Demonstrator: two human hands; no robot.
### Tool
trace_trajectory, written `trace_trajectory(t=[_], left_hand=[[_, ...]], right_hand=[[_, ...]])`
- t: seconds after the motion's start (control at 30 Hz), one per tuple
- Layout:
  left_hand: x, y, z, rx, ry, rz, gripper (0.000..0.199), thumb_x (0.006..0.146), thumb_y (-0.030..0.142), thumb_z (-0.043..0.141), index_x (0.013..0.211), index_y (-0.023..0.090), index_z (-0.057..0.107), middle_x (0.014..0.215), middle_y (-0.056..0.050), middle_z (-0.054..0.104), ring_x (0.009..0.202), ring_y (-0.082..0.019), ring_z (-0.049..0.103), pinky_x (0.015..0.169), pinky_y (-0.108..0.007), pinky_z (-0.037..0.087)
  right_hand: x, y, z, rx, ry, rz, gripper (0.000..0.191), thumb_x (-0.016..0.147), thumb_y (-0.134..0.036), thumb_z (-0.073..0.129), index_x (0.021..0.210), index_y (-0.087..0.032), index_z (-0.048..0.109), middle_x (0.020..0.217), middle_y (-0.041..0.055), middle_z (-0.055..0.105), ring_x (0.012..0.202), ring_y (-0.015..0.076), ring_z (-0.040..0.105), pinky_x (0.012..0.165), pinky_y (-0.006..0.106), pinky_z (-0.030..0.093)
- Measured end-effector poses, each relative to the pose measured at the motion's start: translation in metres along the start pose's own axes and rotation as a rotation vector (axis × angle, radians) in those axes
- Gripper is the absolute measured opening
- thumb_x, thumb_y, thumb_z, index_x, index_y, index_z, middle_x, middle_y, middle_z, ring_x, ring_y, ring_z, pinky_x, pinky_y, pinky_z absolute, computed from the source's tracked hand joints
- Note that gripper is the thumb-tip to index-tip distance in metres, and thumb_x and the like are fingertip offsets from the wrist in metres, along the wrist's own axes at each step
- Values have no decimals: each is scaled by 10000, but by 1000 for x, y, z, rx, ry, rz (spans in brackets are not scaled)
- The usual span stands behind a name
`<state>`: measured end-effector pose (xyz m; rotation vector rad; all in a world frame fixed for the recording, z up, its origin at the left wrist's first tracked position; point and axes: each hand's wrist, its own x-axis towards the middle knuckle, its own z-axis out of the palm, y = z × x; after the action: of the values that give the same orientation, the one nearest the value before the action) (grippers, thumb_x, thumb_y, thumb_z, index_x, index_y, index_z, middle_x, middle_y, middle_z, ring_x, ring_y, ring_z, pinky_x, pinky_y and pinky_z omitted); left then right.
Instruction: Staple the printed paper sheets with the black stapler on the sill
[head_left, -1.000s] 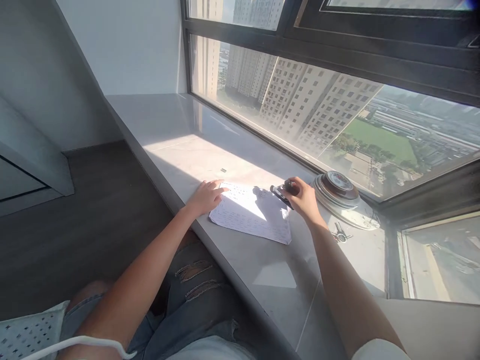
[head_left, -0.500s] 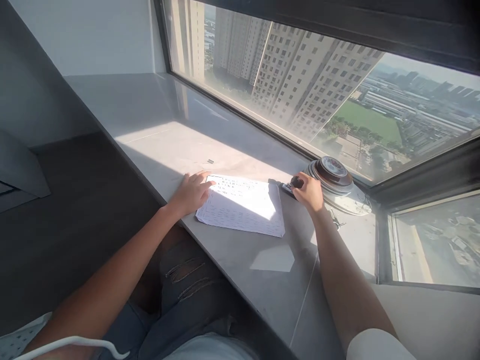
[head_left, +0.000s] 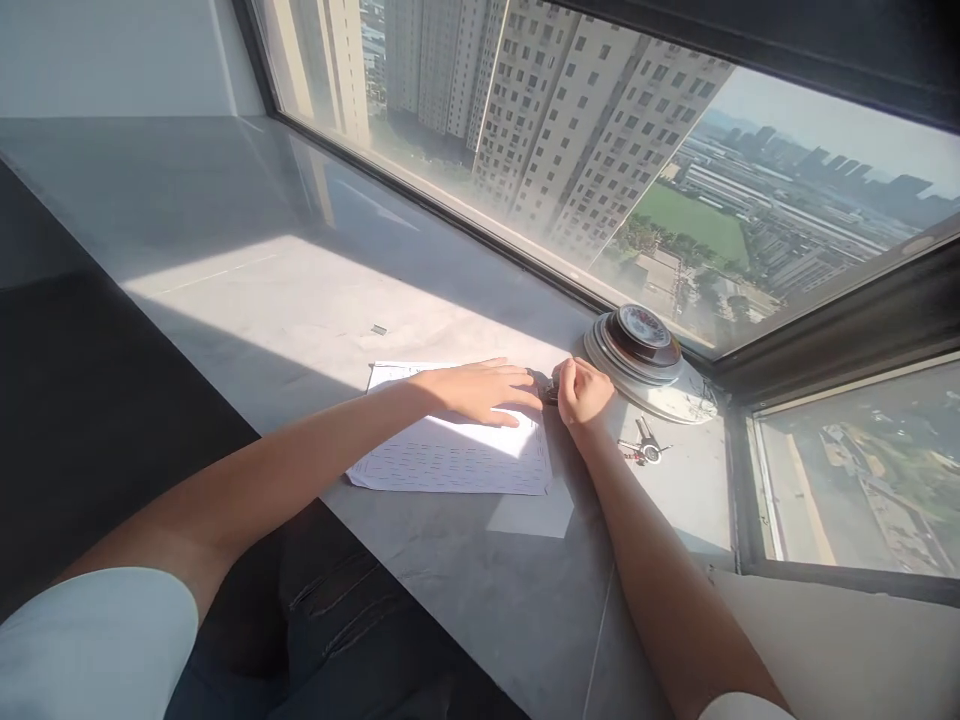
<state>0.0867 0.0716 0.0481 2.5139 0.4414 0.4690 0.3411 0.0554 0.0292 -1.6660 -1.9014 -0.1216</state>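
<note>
A white sheet of paper (head_left: 450, 472) with handwriting and printed lines lies on the grey sill, partly in sunlight. My left hand (head_left: 487, 393) is stretched over the sheet's upper right part, fingers extended and apart, hiding most of the handwriting. Its fingertips reach close to a small dark object (head_left: 550, 390) beside the sheet's right edge. My right hand (head_left: 586, 392) is closed at that object, which is too covered to name.
Behind my right hand stands a stack of plates (head_left: 600, 350). A metal item with several arms and a round centre (head_left: 651, 453) lies right of my forearm. A small grey piece (head_left: 379, 329) rests beyond the paper. The window (head_left: 600, 150) borders the sill.
My left hand has moved right, from the sheet's left edge across to near my right hand. My right hand has turned and closed more. The view has shifted.
</note>
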Motion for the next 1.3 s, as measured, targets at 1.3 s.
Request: trace_trajectory(t=[1.3], left_hand=[[-3,-23,18,125,-164,-100,540,1104,609,484,1607,434,575,1845,24,259,1732,-382,69,1387,-647,-35]], right_hand=[[7,-18,13,-165,95,-69,437,1042,-368,443,627,-229,442,623,8,563,735,206,532,860,416,314]])
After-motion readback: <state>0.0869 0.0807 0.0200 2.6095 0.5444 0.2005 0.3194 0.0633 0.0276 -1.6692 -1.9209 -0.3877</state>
